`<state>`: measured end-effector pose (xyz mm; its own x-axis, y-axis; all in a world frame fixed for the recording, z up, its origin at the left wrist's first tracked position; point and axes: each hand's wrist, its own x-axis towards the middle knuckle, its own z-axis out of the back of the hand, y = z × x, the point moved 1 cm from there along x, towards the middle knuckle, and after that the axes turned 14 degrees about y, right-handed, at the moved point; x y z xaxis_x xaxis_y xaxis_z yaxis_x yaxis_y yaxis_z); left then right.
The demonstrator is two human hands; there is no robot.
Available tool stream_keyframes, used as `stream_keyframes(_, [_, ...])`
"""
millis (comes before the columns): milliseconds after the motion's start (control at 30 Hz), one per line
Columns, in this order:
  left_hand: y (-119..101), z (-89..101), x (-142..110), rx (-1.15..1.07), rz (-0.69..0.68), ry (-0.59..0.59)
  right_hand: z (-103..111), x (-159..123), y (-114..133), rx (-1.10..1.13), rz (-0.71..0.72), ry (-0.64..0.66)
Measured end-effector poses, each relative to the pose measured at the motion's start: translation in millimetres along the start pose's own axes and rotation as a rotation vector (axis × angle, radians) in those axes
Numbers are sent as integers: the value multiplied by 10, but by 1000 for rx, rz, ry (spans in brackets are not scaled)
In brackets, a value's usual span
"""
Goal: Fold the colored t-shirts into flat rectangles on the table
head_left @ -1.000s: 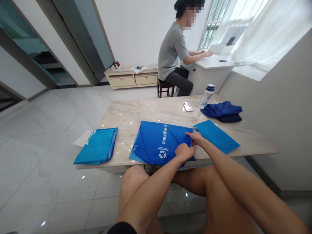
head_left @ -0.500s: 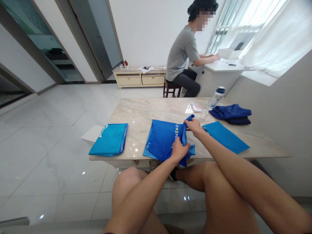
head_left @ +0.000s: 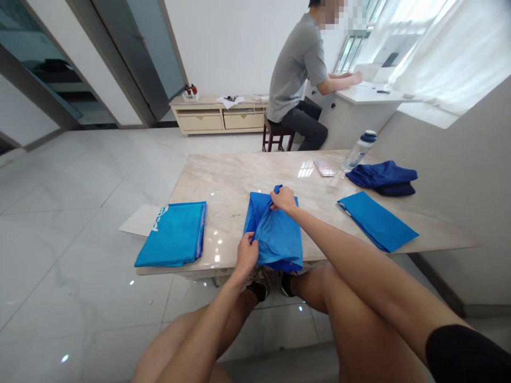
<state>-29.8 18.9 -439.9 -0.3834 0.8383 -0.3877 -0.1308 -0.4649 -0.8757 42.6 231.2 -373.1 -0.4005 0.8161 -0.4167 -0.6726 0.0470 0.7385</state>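
The person's left hand (head_left: 246,254) is closed firmly on the blue shirt (head_left: 277,236), and the right hand (head_left: 283,199) pinches its far end, so both grips are clenched on it. The shirt lies at the middle of the near edge of the marble tabletop (head_left: 239,181). A folded teal shirt (head_left: 171,235) is at its left, a flat blue cloth (head_left: 377,221) at its right.

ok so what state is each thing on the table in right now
blue shirt, partly folded lengthwise, bunched
left hand, gripping shirt's near edge
right hand, pinching shirt's far end
teal cloth stack, folded flat
blue cloth, folded flat
navy clothes, folded, piled
water bottle, upright, capped
phone, lying flat
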Motion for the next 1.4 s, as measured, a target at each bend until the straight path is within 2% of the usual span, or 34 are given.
stream_keyframes(100, [37,35,24,0,0,0,-94,32,77,-13,-3,25])
stream_keyframes(333, [15,90,22,249,-76,-10,-140,75,104,-46,-1,28])
stream_keyframes(533, [112,272,60,206,-87,-62,-199,111,152,-33,42,75])
stream_keyframes(667, [134,348,78,181,-33,-64,-106,109,53,-130,95,106])
stream_keyframes(867, [97,289,15,381,-31,-22,95,254,-160,-398,220,54])
stream_keyframes(967, [106,272,8,441,-35,-2,11,439,-178,-486,272,52])
stream_keyframes(1200, [203,303,49,404,-49,13,-406,768,-150,-616,339,88])
stream_keyframes(1400, [212,321,17,350,-61,6,-461,861,-76,-658,354,77])
